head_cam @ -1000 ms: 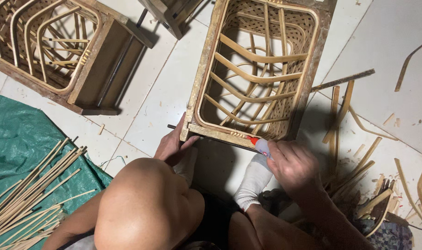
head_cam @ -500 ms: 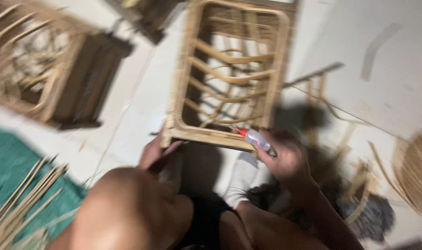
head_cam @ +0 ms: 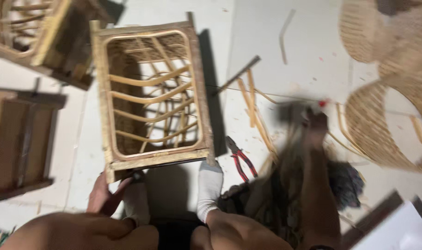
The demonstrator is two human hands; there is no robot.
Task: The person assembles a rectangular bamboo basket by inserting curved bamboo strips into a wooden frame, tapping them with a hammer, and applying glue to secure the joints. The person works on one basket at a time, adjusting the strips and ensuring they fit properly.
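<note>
White tiled floor (head_cam: 285, 28) lies littered with cane strips. My left hand (head_cam: 104, 194) grips the near left corner of the rattan frame (head_cam: 150, 92), fingers curled on it. My right hand (head_cam: 315, 122), blurred, is out to the right closed around a red-tipped tool (head_cam: 323, 103). Red-handled pliers (head_cam: 241, 157) lie between frame and arm.
</note>
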